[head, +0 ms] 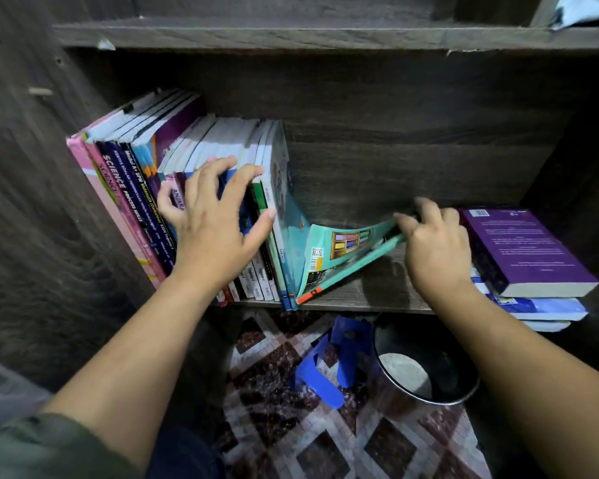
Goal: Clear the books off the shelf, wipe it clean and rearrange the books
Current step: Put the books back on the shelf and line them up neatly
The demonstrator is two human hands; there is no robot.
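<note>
On dark wooden shelf (377, 300): thin teal paperback book (346, 250) tilted, foot against upright row of textbooks (132, 188), long axis slanting up to the right, cover bowed. Right hand (433, 247) pinches its top edge, fingers curled. Left hand (215, 229) spread, pressing the row's spines. Flat stack topped by purple book (526, 250) just beside right hand. Below: black round bucket (464, 395), blue plastic scoop (322, 371).

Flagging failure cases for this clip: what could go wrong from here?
The teal book, pinched at one edge by the right hand, sags bent; its cover may crease.
The left hand presses on the leaning row of books; released, they may topple.
The flat stack overhangs the shelf front; a nudge could drop it.
</note>
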